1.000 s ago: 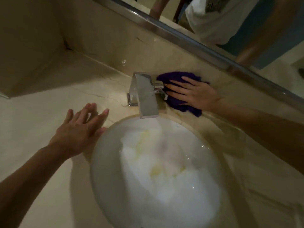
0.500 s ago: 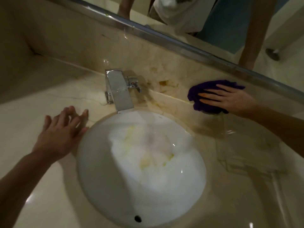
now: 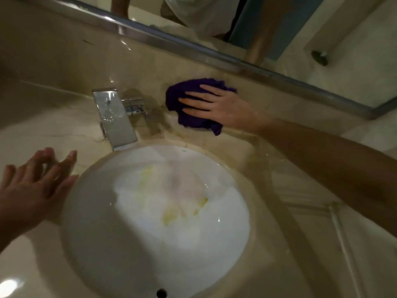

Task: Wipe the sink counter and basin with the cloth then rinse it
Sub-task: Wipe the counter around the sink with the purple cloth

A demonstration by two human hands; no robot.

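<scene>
A purple cloth (image 3: 194, 123) lies bunched on the beige marble counter (image 3: 43, 130), at the back against the backsplash and just right of the chrome faucet (image 3: 117, 119). My right hand (image 3: 221, 106) presses flat on top of the cloth with fingers spread, pointing left toward the faucet. The white round basin (image 3: 90, 233) fills the centre, with yellowish and pinkish smears (image 3: 171, 216) near its bottom. Resting on the counter at the basin's left rim, my left hand (image 3: 32, 190) holds nothing and its fingers are apart.
A mirror with a metal lower frame (image 3: 193, 48) runs along the top of the backsplash. The counter right of the basin (image 3: 300, 190) looks wet and shiny. A dark overflow hole (image 3: 161, 293) sits at the basin's near wall.
My right hand slid the cloth right along the back of the counter, away from the faucet, and has now brought it back left toward the faucet. The left hand stays at the basin's rim.
</scene>
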